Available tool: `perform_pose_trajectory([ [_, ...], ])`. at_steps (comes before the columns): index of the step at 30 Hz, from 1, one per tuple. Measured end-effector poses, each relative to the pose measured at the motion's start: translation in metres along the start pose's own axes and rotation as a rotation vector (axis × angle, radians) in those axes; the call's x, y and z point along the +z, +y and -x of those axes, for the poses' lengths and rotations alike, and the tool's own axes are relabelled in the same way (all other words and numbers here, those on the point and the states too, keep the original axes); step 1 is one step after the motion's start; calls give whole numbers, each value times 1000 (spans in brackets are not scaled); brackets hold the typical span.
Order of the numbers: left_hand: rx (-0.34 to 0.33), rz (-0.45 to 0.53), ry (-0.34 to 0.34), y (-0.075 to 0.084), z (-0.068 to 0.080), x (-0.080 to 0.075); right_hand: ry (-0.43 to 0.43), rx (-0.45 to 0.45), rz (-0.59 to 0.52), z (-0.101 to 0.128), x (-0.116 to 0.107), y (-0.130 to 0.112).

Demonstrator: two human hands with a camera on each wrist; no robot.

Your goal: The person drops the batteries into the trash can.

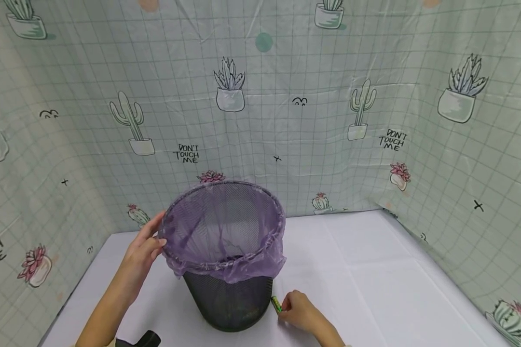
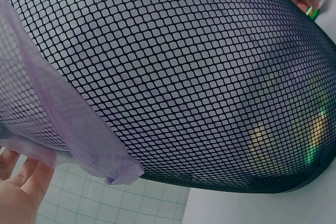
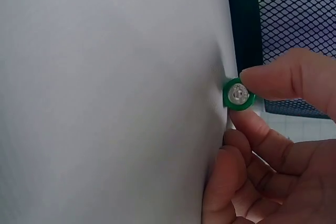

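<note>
A black mesh wastebasket [image 1: 230, 303] stands on the white table, with a thin purple bag [image 1: 256, 267] folded over its rim. My left hand [image 1: 140, 253] grips the rim on the left side, thumb near the top edge. Beside the base on the right, my right hand [image 1: 301, 311] pinches a small green battery [image 1: 276, 304] between thumb and index finger. The right wrist view shows the battery's round metal end [image 3: 239, 94] close to the tabletop. Through the mesh in the left wrist view, blurred yellow and green shapes [image 2: 315, 135] show low inside; their kind is unclear.
The white tabletop [image 1: 351, 270] runs out to the right of the wastebasket. A gridded cloth [image 1: 260, 135] printed with cacti hangs behind and along both sides. At the bottom left, a black object [image 1: 147, 339] shows partly by the left forearm.
</note>
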State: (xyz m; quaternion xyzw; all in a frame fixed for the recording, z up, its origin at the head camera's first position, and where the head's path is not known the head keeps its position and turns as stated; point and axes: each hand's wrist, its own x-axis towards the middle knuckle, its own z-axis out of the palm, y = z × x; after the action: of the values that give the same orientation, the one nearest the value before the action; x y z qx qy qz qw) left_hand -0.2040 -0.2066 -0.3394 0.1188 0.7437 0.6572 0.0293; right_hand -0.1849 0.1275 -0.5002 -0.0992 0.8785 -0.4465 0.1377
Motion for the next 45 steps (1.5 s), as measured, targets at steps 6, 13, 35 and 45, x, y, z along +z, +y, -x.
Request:
perform_pose_trajectory([
  [6, 0, 0, 0, 0, 0, 0, -14, 6, 38, 1, 1, 0],
  [13, -11, -2, 4, 0, -1, 0, 13, -38, 156, 1, 6, 0],
  [35, -13, -2, 3, 1, -2, 0, -55, -125, 100, 3, 2, 0],
  [45, -16, 1, 3, 0, -1, 0, -90, -133, 65, 10, -1, -1],
])
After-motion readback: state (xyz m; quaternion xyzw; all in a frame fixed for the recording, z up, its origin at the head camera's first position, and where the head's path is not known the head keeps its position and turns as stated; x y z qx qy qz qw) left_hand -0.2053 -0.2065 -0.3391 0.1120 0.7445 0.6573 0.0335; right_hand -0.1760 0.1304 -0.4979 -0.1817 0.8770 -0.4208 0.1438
